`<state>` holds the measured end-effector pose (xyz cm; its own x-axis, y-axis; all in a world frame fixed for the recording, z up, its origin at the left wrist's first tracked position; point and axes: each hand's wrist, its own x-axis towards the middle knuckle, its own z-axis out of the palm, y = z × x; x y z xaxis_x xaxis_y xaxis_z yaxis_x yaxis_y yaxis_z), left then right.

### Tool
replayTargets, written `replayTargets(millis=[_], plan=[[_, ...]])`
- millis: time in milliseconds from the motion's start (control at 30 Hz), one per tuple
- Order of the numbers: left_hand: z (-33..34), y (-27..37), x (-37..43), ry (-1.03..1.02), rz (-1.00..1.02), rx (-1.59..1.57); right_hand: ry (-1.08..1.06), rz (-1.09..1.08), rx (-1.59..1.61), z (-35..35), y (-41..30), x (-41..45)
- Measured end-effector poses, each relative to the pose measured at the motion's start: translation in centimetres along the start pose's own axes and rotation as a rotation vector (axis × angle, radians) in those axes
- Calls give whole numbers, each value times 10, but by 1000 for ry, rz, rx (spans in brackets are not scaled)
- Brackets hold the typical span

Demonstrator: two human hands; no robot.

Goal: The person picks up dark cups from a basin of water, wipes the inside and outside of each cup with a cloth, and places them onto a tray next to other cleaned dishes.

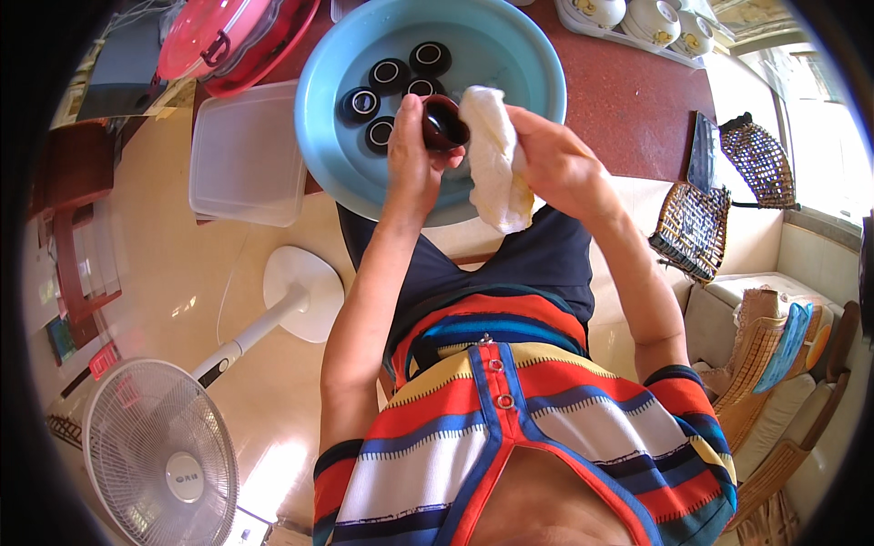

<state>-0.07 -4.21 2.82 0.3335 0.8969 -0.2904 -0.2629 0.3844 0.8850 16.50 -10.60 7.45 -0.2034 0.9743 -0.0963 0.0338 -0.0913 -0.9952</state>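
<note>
My left hand (418, 157) holds a small dark brown glazed cup (444, 124), tilted with its mouth toward the right. In my right hand (563, 160) is a bunched white cloth (490, 157) with a yellowish stain, close beside the cup's rim. Both hands are over a light blue plastic basin (317, 160) holding water. Several dark cups (388, 74) sit upside down in it at the left, their pale foot rings facing up. My left hand partly hides the nearest ones.
The basin stands on a reddish-brown table (628, 102). Left of it lie a translucent plastic lid (246, 157) and a pink lidded container (212, 41). A tray of patterned white bowls (649, 24) is at the back right, a smartphone (702, 153) at the right edge. A pedestal fan (160, 450) stands lower left.
</note>
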Motion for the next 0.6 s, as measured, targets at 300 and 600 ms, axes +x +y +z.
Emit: replayTargets(millis=[300, 600], plan=[[21, 15, -4, -112, -197, -306, 344, -166, -763, -27, -32, -30], [36, 21, -11, -208, -229, -326, 578, 4, -904, -69, -44, -21]])
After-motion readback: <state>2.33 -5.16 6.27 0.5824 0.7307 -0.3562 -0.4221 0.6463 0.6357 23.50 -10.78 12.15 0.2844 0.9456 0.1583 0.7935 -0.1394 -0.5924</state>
